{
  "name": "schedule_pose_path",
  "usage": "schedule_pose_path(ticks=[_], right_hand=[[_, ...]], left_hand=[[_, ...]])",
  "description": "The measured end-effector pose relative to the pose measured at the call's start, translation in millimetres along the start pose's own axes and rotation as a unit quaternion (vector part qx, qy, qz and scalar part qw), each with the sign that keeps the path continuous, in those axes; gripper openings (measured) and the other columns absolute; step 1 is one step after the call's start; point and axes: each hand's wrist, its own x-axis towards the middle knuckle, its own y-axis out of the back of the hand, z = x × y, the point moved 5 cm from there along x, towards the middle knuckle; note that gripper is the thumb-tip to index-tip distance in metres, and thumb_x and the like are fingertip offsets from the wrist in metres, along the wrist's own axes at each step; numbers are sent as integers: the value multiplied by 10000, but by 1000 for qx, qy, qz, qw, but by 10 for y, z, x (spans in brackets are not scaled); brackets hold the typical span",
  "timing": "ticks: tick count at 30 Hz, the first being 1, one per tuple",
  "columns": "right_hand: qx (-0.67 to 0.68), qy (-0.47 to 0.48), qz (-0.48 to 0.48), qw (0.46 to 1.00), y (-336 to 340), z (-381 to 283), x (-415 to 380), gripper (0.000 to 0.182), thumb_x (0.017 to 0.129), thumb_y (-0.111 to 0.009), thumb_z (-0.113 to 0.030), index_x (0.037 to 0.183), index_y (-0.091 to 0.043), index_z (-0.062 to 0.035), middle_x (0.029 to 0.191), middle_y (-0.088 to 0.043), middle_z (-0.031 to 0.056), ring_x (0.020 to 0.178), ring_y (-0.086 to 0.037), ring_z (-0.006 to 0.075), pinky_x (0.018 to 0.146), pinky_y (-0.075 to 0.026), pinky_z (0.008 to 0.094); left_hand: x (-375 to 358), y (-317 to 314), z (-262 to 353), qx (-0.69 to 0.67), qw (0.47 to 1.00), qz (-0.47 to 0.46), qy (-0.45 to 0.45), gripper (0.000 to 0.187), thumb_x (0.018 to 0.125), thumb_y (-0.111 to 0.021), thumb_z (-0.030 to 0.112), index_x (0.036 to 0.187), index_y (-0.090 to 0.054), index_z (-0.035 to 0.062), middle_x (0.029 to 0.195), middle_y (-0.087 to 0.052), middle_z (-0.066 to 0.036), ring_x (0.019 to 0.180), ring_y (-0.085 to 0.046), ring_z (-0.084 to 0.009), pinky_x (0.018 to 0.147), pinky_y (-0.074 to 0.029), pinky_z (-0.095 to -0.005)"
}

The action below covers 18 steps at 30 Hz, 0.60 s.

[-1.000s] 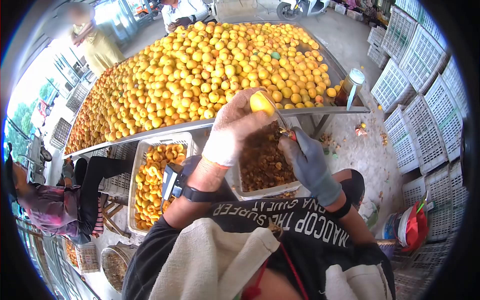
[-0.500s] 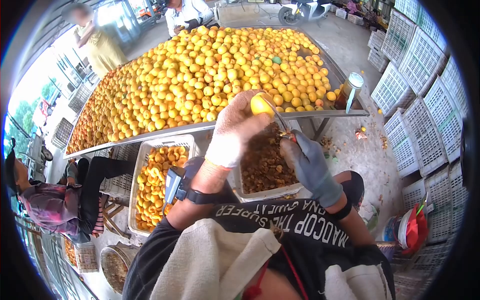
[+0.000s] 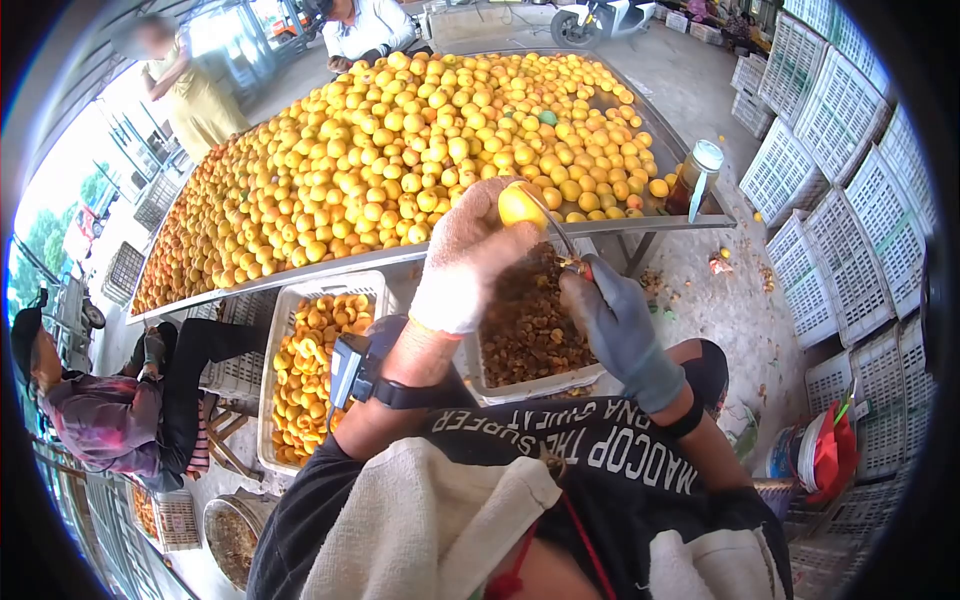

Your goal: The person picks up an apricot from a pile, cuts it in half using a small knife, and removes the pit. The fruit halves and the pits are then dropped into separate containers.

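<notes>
My left hand (image 3: 462,262), in a pale glove, is closed round a yellow apricot (image 3: 519,206) above the near edge of the table. In my grey-gloved right hand (image 3: 622,325) is a knife (image 3: 562,238) with a thin curved metal blade. The blade reaches up to the right side of the apricot. Below both hands stands a white crate (image 3: 545,383) of brown pits and scraps. Left of it, halved orange apricots (image 3: 310,370) fill another white crate (image 3: 265,400).
A metal-edged table (image 3: 690,224) bears a big heap of apricots (image 3: 400,150). At its right corner stands a jar of dark liquid (image 3: 694,182). Stacked plastic crates (image 3: 840,130) line the right side. A seated person (image 3: 110,420) is at left; others stand beyond the table.
The view has shifted slightly. Both hands keep nearly the same place, with the apricot turned a little against the blade. The person across the table has moved an arm.
</notes>
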Motion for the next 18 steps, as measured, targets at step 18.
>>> schedule_pose_path(ticks=[18], right_hand=[[6, -61, 18, 998, -183, 85, -1, 308, 950, -607, -243, 1110, -549, 13, 682, -605, 201, 637, -629, 390, 547, -453, 424]], left_hand=[[-38, -133, -337, -190, 978, -21, 83, 492, 941, -595, 333, 1265, -521, -31, 1112, -629, -103, 1044, -581, -195, 955, -427, -334]])
